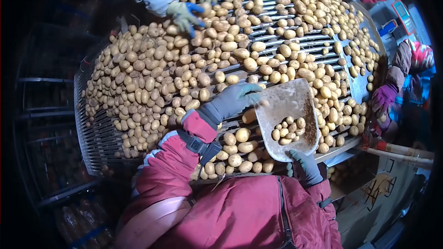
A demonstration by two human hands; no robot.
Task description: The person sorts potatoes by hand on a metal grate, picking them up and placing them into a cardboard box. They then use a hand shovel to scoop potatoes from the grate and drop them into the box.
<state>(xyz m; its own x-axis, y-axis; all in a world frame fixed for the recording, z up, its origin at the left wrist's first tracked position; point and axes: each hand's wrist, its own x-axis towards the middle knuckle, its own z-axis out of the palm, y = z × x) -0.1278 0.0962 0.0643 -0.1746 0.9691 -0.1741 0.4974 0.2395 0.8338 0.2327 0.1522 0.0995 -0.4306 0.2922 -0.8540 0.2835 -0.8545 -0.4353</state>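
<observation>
My right hand (306, 167), in a grey-green glove, grips the near edge of a pale, dirt-stained scoop (281, 99). Inside the scoop lies a cluster of several small potatoes (288, 131). My left hand (237, 101), gloved in grey with greenish fingertips, reaches over the potatoes to the scoop's left rim, its fingers stretched out. A blurred small potato (262, 104) shows just off those fingertips, at the rim. Beneath both hands, many loose potatoes (234, 160) rest on metal rollers.
The roller table (270, 6) is heaped with potatoes, densest on the left. Across it, a co-worker's gloved hands (184, 15) touch potatoes. Other people's hands show at the upper right and right, one in a purple glove (384, 99). A cardboard box (383, 189) stands at the lower right.
</observation>
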